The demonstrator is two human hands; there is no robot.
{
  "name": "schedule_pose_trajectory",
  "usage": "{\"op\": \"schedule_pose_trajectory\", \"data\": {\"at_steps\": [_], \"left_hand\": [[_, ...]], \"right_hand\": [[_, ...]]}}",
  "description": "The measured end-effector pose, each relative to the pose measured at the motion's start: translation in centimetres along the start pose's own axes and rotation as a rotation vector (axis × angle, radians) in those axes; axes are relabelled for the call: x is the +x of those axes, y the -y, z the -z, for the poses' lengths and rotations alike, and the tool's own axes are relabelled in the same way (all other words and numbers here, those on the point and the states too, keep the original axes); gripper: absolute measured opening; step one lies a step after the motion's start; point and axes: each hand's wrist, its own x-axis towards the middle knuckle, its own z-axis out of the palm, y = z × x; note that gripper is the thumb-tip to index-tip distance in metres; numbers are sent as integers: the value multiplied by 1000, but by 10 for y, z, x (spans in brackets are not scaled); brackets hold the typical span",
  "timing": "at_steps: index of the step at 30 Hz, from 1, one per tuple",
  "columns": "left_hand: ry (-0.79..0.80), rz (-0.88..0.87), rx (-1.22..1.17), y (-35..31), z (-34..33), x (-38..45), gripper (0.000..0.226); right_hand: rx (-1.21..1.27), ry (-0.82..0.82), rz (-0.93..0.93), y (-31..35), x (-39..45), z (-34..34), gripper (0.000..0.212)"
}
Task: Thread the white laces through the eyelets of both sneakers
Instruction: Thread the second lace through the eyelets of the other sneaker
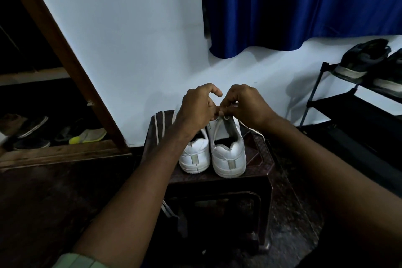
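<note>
Two white sneakers stand heel-toward-me on a dark stool (219,183): the left sneaker (194,156) and the right sneaker (229,154). A white lace (255,131) trails off the right sneaker's right side. My left hand (199,110) and my right hand (245,104) meet above the front of the right sneaker. My right hand pinches the lace near the eyelets. My left hand's fingers are curled at the same spot, index finger raised; whether it holds the lace is hidden. The eyelets are covered by my hands.
A striped dark cloth (159,128) hangs over the stool's left side. A black shoe rack (356,102) with dark shoes (361,59) stands at right. Under a wooden frame (65,50) at left lie several shoes (87,136). A blue curtain (304,6) hangs behind.
</note>
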Motion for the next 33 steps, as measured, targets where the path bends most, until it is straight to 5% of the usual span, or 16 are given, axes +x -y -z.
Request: {"op": "schedule_pose_trajectory", "data": {"at_steps": [8,11,15,21,25,33], "left_hand": [[44,-36,-14,2,2,-6,39],[76,20,135,0,-4,-11,35],[56,182,239,-3,-6,-12,19],[181,584,-318,16,11,-3,7],[224,647,-509,18,16,-7,9],[244,660,-555,16,19,-9,26]], "right_hand": [[136,-52,-163,0,-3,8,7],[279,-119,-247,4,-8,10,2],[169,-85,-206,7,-7,1,6],[-75,32,-129,14,-10,-12,11],[-154,25,-219,18,-10,-23,23],[-359,23,-105,34,-11,-33,17]]}}
